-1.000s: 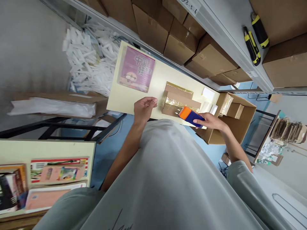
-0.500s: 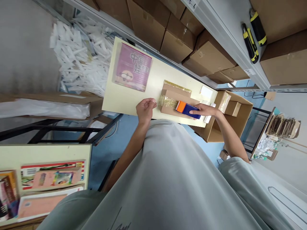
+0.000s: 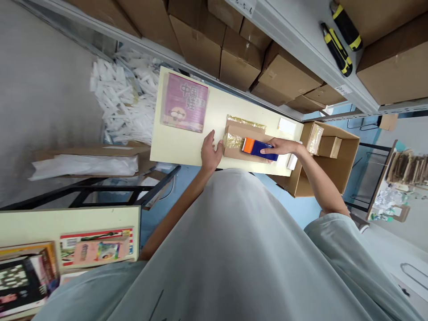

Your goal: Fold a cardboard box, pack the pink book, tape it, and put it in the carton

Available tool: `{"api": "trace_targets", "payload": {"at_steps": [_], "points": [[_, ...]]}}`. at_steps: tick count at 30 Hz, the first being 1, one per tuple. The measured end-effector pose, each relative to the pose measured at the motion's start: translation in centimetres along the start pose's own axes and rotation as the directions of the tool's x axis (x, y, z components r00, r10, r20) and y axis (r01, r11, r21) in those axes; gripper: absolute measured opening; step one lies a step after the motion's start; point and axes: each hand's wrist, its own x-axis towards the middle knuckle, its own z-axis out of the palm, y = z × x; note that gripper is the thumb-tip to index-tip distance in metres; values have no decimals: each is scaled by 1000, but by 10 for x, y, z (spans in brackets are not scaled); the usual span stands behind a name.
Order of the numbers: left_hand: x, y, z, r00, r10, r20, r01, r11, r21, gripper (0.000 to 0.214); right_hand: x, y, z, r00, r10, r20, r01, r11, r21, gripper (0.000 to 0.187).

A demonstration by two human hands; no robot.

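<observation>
A blue tape dispenser (image 3: 262, 150) with an orange end lies over a brown cardboard package (image 3: 239, 154). My right hand (image 3: 282, 147) grips the dispenser by its blue part. Shiny yellowish tape (image 3: 234, 141) covers the left end of the package, and another taped strip runs along its far side. My left hand (image 3: 211, 152) is held just left of the package, thumb and fingers apart, with nothing in it. Whether its thumb touches the package edge I cannot tell.
On the cream table (image 3: 160, 147) lies a purple book (image 3: 185, 102) in clear wrap. An open cardboard box (image 3: 347, 165) stands at the right end. Boxes fill the shelf (image 3: 290, 40) behind, with two utility knives (image 3: 347, 29) on it. Books (image 3: 103, 249) lie on a lower-left table.
My left hand has gone from curled fingers to spread ones beside the package. The right hand keeps the dispenser over the package. The camera view has shifted slightly.
</observation>
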Motion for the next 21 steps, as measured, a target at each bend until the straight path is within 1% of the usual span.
{"api": "trace_targets", "payload": {"at_steps": [1, 2, 3, 4, 5, 6, 7, 8, 10, 13, 16, 18, 20, 21], "points": [[-3, 6, -2, 992, 113, 58, -116, 992, 49, 98, 2, 3, 0, 1000, -19, -10, 18, 1000, -25, 68], [-5, 13, -3, 967, 217, 136, -231, 968, 95, 108, 5, 6, 0, 999, -40, -16, 39, 998, -47, 68], [-5, 20, -2, 929, 294, 224, -328, 935, 137, 122, 7, 10, 0, 998, -63, -18, 62, 996, -62, 68], [-5, 27, 0, 890, 336, 308, -400, 900, 174, 137, 8, 13, 0, 996, -86, -15, 84, 994, -71, 69], [-4, 33, 4, 858, 350, 377, -447, 870, 207, 150, 10, 16, 0, 995, -104, -12, 103, 992, -76, 70], [-2, 38, 8, 837, 349, 421, -474, 848, 238, 158, 11, 19, 0, 993, -117, -11, 116, 990, -82, 70], [0, 42, 12, 828, 342, 444, -486, 832, 267, 162, 12, 21, 0, 992, -123, -13, 122, 988, -93, 71], [2, 45, 16, 829, 331, 450, -488, 821, 295, 162, 13, 24, 0, 992, -124, -19, 121, 987, -110, 71], [2, 49, 21, 845, 306, 439, -476, 805, 354, 159, 17, 26, 1, 993, -112, -35, 105, 982, -157, 70], [-1, 53, 23, 871, 262, 416, -444, 782, 437, 147, 24, 28, 2, 993, -107, -53, 94, 974, -204, 68], [-4, 58, 22, 882, 225, 413, -424, 760, 492, 133, 26, 34, -1, 989, -144, -32, 137, 978, -160, 66], [-4, 59, 22, 885, 210, 414, -419, 746, 518, 135, 19, 48, -8, 982, -189, -16, 187, 978, -93, 66], [-3, 60, 23, 886, 202, 417, -419, 733, 536, 142, 3, 71, -17, 976, -214, -34, 212, 976, -45, 67], [-2, 59, 23, 887, 197, 418, -418, 729, 542, 145, -9, 86, -23, 977, -208, -54, 206, 978, -37, 67]]}}
